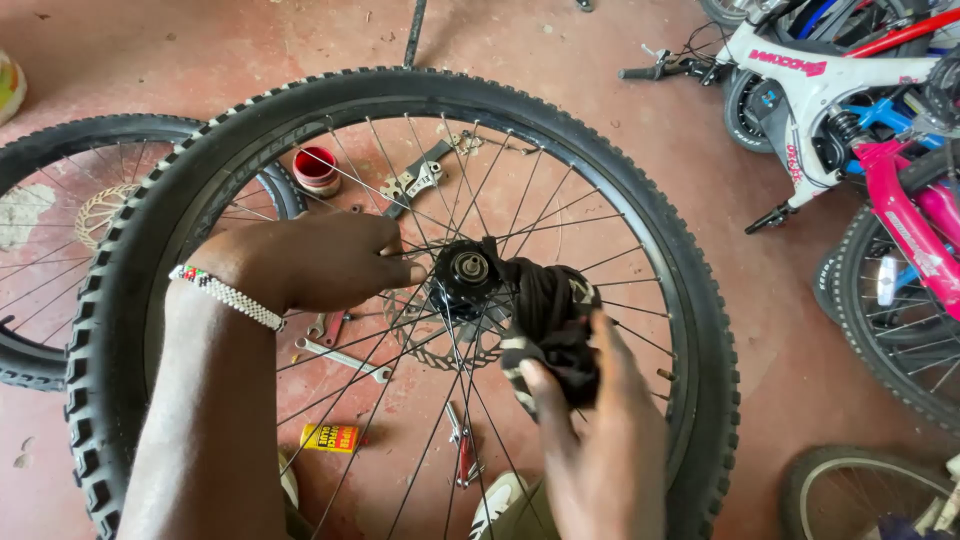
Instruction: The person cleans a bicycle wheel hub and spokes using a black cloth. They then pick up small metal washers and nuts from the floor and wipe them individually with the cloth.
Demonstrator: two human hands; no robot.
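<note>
head view: big bike wheel (640, 200) w/ knobby black tyre held upright over a reddish concrete floor (230, 45), filling most of the frame. black hub (466, 270) at centre, spokes fanning out, disc rotor (430, 345) visible behind the hub.

left hand (320, 262) reaching in through the spokes from the left — fingers curled, fingertips (405, 272) touching the left side of the hub; can't tell whether actually pinching anything there. beaded bracelet (228, 296) on that wrist.

right hand (600, 440) lower right, closed around a dark rag (548, 320) — rag bunched up, pressed against the right side of the hub and threaded among the spokes. thumb (545, 390) on the rag's lower edge.

on the floor, seen through the spokes: silver spanner (345, 360) just below the left hand, small yellow tube/box (330, 437) nearer the bottom, red-handled tool (462, 445) below the hub, red round tin (316, 170) near the top left, metal bracket part (418, 180) beside it.

second wheel (60, 200) w/ its own disc rotor lying flat at far left, partly behind the held wheel. white-framed bike (820, 90) and pink-framed bike (905, 215) lying at upper right, well apart from the hands. another tyre (850, 480) at bottom right corner. light-coloured shoe (500, 505) at bottom edge, under the wheel.
</note>
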